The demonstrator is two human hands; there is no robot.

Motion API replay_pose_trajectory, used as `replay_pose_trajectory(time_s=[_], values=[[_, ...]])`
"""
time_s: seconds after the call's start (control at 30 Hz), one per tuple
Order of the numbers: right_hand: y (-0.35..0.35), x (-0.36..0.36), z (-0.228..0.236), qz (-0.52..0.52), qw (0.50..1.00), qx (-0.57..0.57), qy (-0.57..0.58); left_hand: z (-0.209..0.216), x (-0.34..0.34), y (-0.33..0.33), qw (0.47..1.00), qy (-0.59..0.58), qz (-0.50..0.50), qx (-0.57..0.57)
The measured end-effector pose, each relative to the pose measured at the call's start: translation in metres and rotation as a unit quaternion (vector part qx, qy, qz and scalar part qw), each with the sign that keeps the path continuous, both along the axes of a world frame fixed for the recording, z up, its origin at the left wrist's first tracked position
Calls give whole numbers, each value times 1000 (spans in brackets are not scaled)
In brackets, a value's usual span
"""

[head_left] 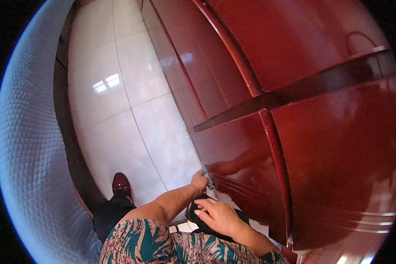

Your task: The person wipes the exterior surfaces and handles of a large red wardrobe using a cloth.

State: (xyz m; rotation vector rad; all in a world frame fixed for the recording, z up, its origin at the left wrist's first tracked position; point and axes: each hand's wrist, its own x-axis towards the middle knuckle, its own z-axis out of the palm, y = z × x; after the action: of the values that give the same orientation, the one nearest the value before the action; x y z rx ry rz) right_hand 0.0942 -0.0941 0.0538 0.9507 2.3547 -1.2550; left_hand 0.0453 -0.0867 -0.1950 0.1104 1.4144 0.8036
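Observation:
My left hand (199,181) reaches down to the foot of a glossy dark-red cabinet (240,152). Its fingers are closed on a small, crumpled grey cloth (210,183), which touches the cabinet's lower edge beside the floor. Most of the cloth is hidden by the hand and too small to make out well. Nearer to me, my right hand (220,216) lies over my bent knee in dark trousers. Its fingers are loosely apart and nothing is in them.
Shiny white floor tiles (114,83) run between the cabinet and a bed with a pale blue quilted cover (28,132). A dark bed frame (70,145) edges the bed. My dark-red shoe (121,184) stands on the tiles. Raised trim (277,149) divides the cabinet's panels.

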Motion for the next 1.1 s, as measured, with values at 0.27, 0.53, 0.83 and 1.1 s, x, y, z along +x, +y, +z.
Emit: replay_pose_trajectory(time_s=[0.27,0.53,0.83,1.1], values=[[-4,-8,-9,-53,997,43,29,17,-67,-20,963,260,71,2],[-5,-48,-27,-273,913,169,251,152,-124,-52,910,-67,326,248],[-40,-72,-2,-345,713,-485,371,243,-127,-116,889,-64,319,322],[-23,-4,-45,-462,712,-296,438,243,-157,-163,931,87,248,254]])
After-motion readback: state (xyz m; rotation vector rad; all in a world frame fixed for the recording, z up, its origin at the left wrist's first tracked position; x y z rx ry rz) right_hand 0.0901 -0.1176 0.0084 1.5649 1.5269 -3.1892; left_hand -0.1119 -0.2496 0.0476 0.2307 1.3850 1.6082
